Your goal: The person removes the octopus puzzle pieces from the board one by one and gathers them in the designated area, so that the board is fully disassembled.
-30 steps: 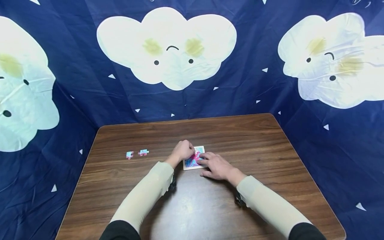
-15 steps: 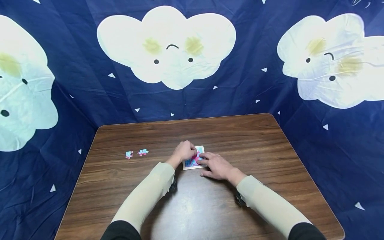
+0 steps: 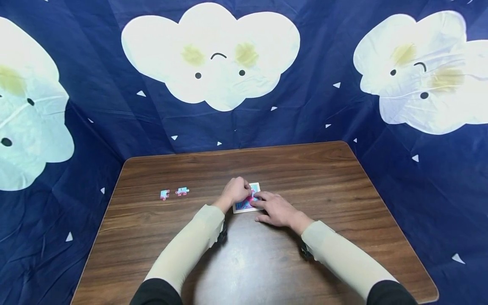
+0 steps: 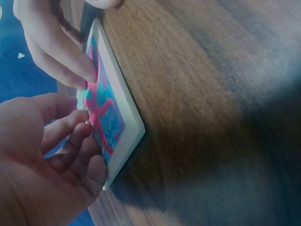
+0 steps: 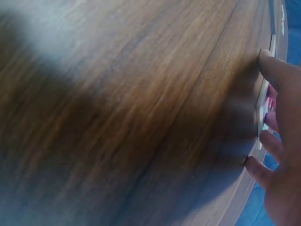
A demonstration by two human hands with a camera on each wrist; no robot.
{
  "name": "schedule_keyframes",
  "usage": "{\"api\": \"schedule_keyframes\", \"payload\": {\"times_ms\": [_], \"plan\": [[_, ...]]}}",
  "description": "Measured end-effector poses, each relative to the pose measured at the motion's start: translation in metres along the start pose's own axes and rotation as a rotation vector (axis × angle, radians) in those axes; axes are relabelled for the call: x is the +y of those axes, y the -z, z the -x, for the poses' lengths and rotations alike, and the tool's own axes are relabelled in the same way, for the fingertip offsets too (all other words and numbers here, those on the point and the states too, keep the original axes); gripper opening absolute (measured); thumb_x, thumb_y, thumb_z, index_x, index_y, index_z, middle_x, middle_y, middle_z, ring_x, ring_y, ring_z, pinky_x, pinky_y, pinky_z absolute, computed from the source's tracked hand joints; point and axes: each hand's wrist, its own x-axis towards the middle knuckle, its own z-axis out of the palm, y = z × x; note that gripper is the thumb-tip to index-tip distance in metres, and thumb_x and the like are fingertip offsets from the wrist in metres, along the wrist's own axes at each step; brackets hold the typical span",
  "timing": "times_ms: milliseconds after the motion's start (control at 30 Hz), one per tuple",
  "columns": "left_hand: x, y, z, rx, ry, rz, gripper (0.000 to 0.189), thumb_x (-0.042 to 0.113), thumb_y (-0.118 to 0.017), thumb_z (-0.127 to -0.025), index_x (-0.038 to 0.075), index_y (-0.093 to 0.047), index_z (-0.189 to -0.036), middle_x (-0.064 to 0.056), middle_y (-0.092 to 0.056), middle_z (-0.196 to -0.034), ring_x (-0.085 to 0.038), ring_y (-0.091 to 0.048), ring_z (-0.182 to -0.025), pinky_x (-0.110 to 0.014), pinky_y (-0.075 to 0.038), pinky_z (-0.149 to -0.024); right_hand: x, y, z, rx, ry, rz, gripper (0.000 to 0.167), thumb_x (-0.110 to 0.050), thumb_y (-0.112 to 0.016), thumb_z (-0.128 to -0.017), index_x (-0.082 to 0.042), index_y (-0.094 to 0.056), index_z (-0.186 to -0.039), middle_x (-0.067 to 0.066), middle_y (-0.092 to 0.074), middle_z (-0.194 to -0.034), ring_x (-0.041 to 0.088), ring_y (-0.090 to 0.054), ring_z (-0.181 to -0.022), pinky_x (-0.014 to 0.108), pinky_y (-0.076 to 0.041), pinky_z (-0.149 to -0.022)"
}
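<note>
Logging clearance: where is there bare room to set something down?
Bare table: between the forearms, and from the right hand to the right edge. Crowded: the framed puzzle, where the left hand also rests; farther left, two puzzle pieces.

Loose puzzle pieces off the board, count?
2: left piece and right piece, side by side on the table, left of the board. Left hand or right hand may hide more.

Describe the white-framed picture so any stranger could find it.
Find the brown wooden table. Between the person's left hand and right hand lies a flat, pink-and-blue picture. Its white border sets it apart from two similarly coloured jigsaw pieces farther left.
</note>
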Motion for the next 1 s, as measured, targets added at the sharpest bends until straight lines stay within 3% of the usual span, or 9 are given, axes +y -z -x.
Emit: {"api": "schedule_keyframes", "payload": {"times_ms": [300,533,767,1000], "plan": [[0.0038,-0.0018,-0.0029,0.019,0.030,0.006,0.020,0.014,-0.068,-0.085,0.017,-0.063,-0.066,0.007,-0.058,-0.064,-0.013,-0.052,-0.064,-0.029,-0.043,-0.062,0.0026,-0.0005,0.0024,0.054,0.009,-0.038,0.053,-0.047,-0.072,-0.094,-0.024,-0.063,-0.141,0.017,-0.050,-0.146,0.033,-0.051,-0.134,0.051,-0.044,-0.109],[0.0061,-0.0040,-0.0018,0.055,0.073,0.049,0.015,0.021,-0.076,-0.086,0.017,-0.070,-0.072,0.005,-0.068,-0.071,-0.014,-0.061,-0.069,-0.031,-0.050,-0.067,0.0028,-0.0021,0.0045,0.053,0.012,0.007,0.055,-0.051,-0.069,-0.094,-0.026,-0.062,-0.143,0.016,-0.051,-0.146,0.033,-0.051,-0.134,0.049,-0.043,-0.112],[0.0090,-0.0067,-0.0031,0.102,0.100,0.096,0.015,0.022,-0.079,-0.084,0.017,-0.070,-0.073,0.006,-0.069,-0.071,-0.013,-0.063,-0.070,-0.033,-0.053,-0.071,0.0024,0.0012,0.0061,0.005,0.011,0.032,0.057,-0.051,-0.068,-0.095,-0.024,-0.059,-0.145,0.014,-0.050,-0.151,0.030,-0.049,-0.140,0.046,-0.041,-0.115],[0.0105,-0.0072,-0.0058,0.127,0.103,0.169,0.010,0.018,-0.079,-0.083,0.016,-0.071,-0.079,0.003,-0.070,-0.076,-0.017,-0.063,-0.076,-0.035,-0.052,-0.075,0.0016,0.0037,0.0079,0.011,0.009,0.024,0.057,-0.050,-0.069,-0.094,-0.023,-0.061,-0.144,0.013,-0.051,-0.151,0.030,-0.049,-0.140,0.046,-0.042,-0.114]]}}
